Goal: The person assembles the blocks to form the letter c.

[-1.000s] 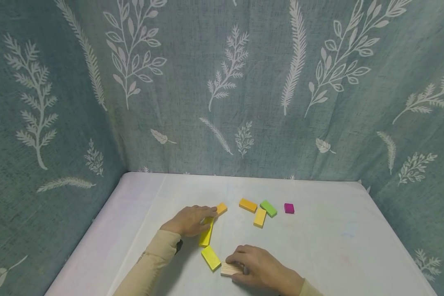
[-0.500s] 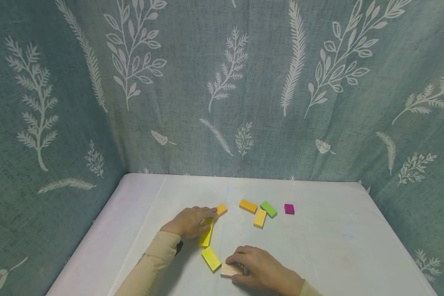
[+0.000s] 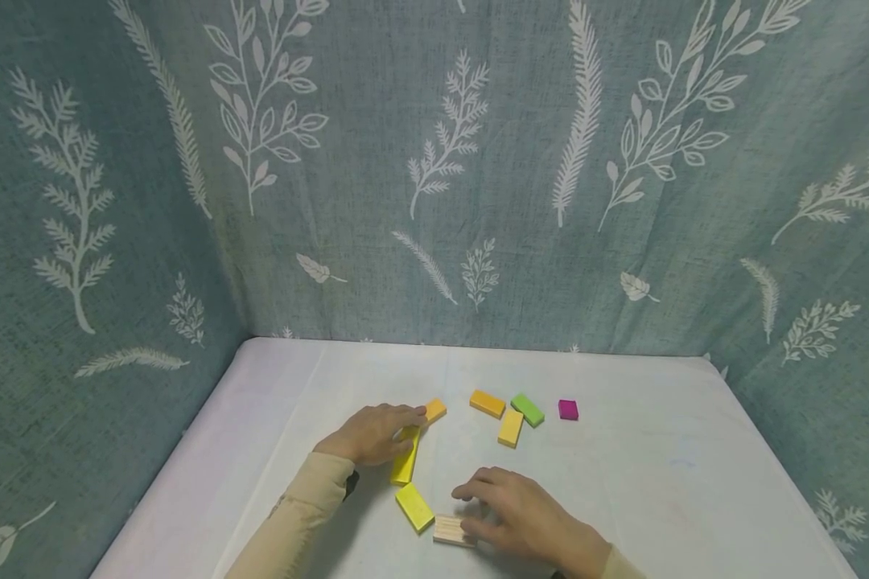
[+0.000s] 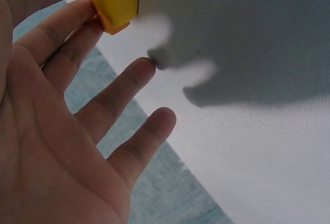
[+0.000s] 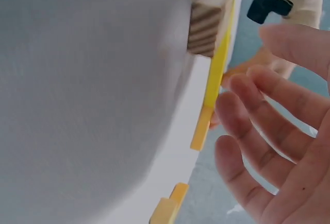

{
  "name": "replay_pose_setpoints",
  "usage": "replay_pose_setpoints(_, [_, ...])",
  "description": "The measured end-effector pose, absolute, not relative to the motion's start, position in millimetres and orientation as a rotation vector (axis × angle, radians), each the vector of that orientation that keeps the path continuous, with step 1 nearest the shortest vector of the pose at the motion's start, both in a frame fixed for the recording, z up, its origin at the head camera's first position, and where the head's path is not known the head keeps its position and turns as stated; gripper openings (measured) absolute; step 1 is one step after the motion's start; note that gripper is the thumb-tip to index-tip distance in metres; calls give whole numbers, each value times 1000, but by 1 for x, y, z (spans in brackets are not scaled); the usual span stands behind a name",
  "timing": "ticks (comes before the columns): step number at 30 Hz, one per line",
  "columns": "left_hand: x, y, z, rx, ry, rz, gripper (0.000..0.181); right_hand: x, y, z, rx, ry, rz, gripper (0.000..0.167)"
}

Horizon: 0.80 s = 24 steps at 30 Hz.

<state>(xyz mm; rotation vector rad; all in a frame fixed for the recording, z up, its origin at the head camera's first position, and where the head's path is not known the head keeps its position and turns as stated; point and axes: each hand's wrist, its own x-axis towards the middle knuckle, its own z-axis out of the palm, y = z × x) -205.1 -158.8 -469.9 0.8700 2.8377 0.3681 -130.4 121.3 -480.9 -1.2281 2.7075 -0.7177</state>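
Note:
In the head view my left hand [image 3: 368, 435] reaches over the far part of a long yellow block [image 3: 403, 469]. Its fingertips touch the far end, where a small orange block [image 3: 436, 410] meets it, and the other fingers spread loosely in the left wrist view. A shorter yellow block [image 3: 415, 507] lies at an angle just nearer. To its right is a plain wooden block [image 3: 449, 531] with striped grain. My right hand [image 3: 521, 515] hovers at that block's right end, thumb beside it, fingers raised and slightly bent, apart from it in the right wrist view.
Farther back lie an orange block [image 3: 488, 404], a light orange block [image 3: 510, 429] and a green block [image 3: 527, 410], close together. A magenta block [image 3: 568, 410] sits to their right. All are on a white-covered table [image 3: 659, 466], with a leaf-patterned curtain [image 3: 362, 201] around it.
My right hand has let go of the wooden block; its fingers have lifted and spread, and it has drawn slightly right. The left hand and the blocks stay where they were.

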Motion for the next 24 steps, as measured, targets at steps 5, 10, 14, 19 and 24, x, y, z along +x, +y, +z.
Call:
replay_pose_setpoints(5, [-206,-159,-471,866,2840,350,41,-134,125,-476,-1317,2799,-863,31])
replay_pose_setpoints(10, [-207,-158,-472,865,2838,339,41,-141,126,-470,-1416,2938,-1062,38])
replay_pose_setpoints(14, [-208,-157,-471,844,2833,331,41,-149,128,-466,-1461,3022,-1154,42])
replay_pose_setpoints(19, [-207,-157,-472,834,2833,316,41,-159,133,-462,-1400,3078,-1183,44])
replay_pose_setpoints(24, [-206,-158,-472,857,2842,330,40,-171,137,-461,-1309,3121,-1157,49])
